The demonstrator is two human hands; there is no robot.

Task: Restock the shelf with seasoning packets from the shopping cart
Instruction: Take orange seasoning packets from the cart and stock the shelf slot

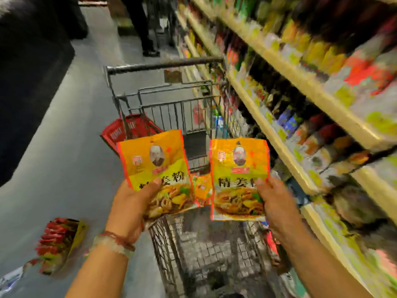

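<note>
Shelves (277, 59) run along the right, cart (163, 67) ahead. Left hand (131, 203) and right hand (272, 196) each pinch a seasoning packet (154, 160) (upright, facing out); slot them gently, labels forward.

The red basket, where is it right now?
In the head view, the red basket sits left of centre, against the left side of the shopping cart, just above the packet held in the left hand.
</note>
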